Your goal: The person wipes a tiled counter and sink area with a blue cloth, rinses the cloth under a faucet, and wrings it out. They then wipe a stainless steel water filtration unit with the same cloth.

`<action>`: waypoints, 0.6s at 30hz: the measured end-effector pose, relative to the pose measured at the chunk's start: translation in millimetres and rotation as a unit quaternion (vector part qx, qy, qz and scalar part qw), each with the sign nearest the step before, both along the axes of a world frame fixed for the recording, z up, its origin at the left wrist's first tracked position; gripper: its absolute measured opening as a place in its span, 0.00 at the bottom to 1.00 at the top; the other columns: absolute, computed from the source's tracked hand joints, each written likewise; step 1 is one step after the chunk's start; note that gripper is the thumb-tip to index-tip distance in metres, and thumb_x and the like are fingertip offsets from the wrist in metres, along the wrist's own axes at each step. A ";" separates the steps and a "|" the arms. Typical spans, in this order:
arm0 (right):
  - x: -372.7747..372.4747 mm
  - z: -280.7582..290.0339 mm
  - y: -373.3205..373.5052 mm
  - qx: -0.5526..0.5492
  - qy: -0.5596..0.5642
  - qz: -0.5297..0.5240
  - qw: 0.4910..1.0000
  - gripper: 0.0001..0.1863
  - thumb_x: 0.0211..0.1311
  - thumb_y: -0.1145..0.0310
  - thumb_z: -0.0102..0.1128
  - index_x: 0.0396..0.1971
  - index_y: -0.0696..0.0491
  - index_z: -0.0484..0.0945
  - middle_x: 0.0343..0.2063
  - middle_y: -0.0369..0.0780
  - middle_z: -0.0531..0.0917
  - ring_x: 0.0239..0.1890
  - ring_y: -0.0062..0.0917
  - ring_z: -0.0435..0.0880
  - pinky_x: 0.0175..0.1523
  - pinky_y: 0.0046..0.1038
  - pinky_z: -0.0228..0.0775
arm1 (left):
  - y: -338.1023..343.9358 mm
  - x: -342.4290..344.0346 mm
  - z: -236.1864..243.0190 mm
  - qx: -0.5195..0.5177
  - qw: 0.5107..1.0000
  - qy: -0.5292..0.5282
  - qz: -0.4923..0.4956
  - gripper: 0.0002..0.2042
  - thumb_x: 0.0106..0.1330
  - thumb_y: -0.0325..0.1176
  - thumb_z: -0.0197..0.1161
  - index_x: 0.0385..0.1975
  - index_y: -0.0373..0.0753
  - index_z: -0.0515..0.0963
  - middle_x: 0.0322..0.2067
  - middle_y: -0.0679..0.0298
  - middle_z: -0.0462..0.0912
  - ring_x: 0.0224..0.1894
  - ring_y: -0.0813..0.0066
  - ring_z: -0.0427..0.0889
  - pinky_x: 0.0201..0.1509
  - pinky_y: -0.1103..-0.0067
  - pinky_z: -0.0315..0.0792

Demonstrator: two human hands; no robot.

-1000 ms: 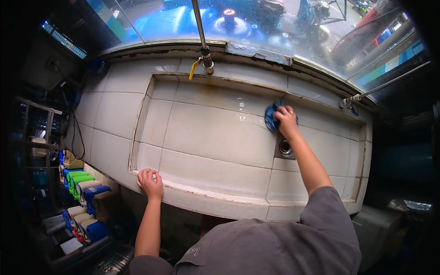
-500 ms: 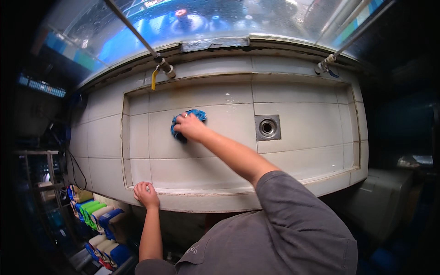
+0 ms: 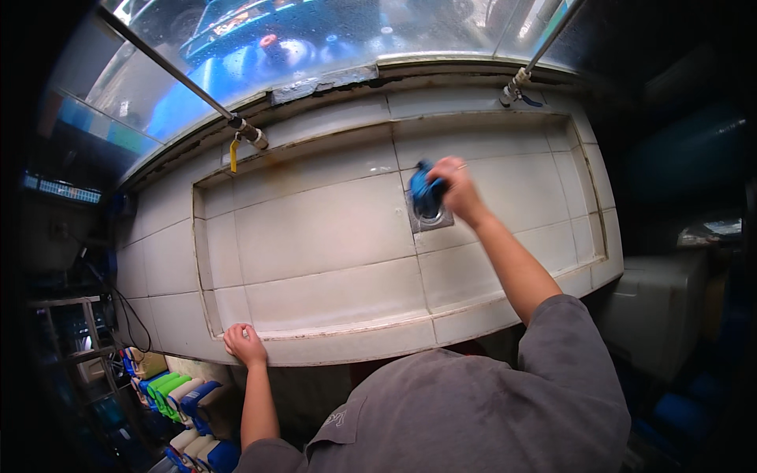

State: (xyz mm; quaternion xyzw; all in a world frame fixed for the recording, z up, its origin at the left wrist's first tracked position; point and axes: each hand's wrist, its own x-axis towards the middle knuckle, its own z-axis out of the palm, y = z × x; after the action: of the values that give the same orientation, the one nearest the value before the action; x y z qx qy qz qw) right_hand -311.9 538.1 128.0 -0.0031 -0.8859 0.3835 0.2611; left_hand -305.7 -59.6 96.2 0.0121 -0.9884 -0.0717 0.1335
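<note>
My right hand (image 3: 460, 189) is closed on a crumpled blue cloth (image 3: 426, 191). It holds the cloth over the square metal floor drain (image 3: 436, 224) of a shallow white-tiled basin (image 3: 331, 225). The cloth hides the far part of the drain. A little motion blur softens the hand and cloth, and I cannot tell whether the cloth touches the drain. At the near left corner, my left hand (image 3: 245, 344) rests on the basin's front ledge. Its fingers are curled in, and nothing shows in them.
Behind the basin stand two pipes with valves, one with a yellow lever (image 3: 234, 154), the other with a blue lever (image 3: 531, 102). A wet clear sheet (image 3: 315, 47) rises beyond. Several coloured plastic jugs (image 3: 164, 392) stand at lower left, near a black cable (image 3: 134, 299).
My right hand has carried the blue cloth rightward, from the basin's left middle to the drain. My left hand stays on the front ledge. The whole view has tilted and shifted slightly.
</note>
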 end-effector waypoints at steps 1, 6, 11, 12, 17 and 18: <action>12.3 4.0 25.0 0.031 0.006 -0.084 0.996 0.22 0.33 0.90 0.49 0.32 0.53 0.78 0.37 0.43 0.76 0.45 0.37 0.74 0.53 0.31 0.67 | 0.1 -0.1 -0.3 -0.009 1.000 0.001 -0.002 0.03 0.59 0.33 0.59 0.25 0.44 0.75 0.37 0.67 0.79 0.51 0.63 0.71 0.59 0.63 0.58; 111.3 -16.8 125.4 0.090 -0.181 -0.418 0.885 0.20 0.46 0.81 0.53 0.44 0.55 0.76 0.41 0.51 0.76 0.46 0.47 0.76 0.54 0.42 0.69 | 1.2 -1.1 -1.1 -0.022 1.000 0.003 0.017 0.04 0.59 0.34 0.58 0.24 0.44 0.76 0.36 0.67 0.79 0.51 0.64 0.72 0.59 0.63 0.59; 154.0 -60.0 115.0 0.053 -0.335 -0.550 0.763 0.21 0.56 0.73 0.53 0.52 0.58 0.68 0.45 0.53 0.74 0.47 0.50 0.77 0.53 0.44 0.71 | -1.5 -1.3 -1.5 -0.033 0.999 -0.018 0.022 0.05 0.60 0.36 0.59 0.27 0.44 0.77 0.38 0.67 0.80 0.52 0.64 0.72 0.59 0.63 0.59; 141.6 -66.9 100.3 0.041 -0.329 -0.529 0.781 0.20 0.58 0.72 0.49 0.53 0.57 0.66 0.47 0.54 0.73 0.47 0.50 0.77 0.52 0.44 0.71 | -1.9 -1.2 -2.0 -0.035 0.999 -0.018 0.018 0.05 0.60 0.36 0.58 0.26 0.44 0.77 0.38 0.67 0.80 0.52 0.64 0.72 0.59 0.63 0.59; 55.5 -80.8 -4.2 0.010 -0.265 -0.345 0.901 0.23 0.55 0.73 0.53 0.53 0.57 0.66 0.47 0.52 0.72 0.46 0.50 0.77 0.53 0.45 0.70 | -3.5 -0.9 -4.2 -0.016 1.000 -0.016 0.020 0.05 0.59 0.34 0.58 0.24 0.44 0.76 0.35 0.67 0.79 0.49 0.64 0.72 0.58 0.64 0.59; 38.3 -78.1 -13.0 -0.021 -0.232 -0.316 0.920 0.24 0.54 0.74 0.54 0.53 0.57 0.66 0.48 0.52 0.72 0.47 0.51 0.76 0.53 0.45 0.70 | -4.4 -0.8 -3.7 -0.016 1.000 -0.012 0.016 0.05 0.58 0.34 0.58 0.24 0.44 0.76 0.35 0.67 0.79 0.49 0.64 0.72 0.58 0.64 0.59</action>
State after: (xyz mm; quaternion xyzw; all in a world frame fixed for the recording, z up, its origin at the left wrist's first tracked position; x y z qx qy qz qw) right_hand -273.5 525.1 49.9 -0.3776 -0.8660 0.2882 0.1561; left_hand -306.6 -63.9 92.4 0.0268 -0.9906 -0.0540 0.1231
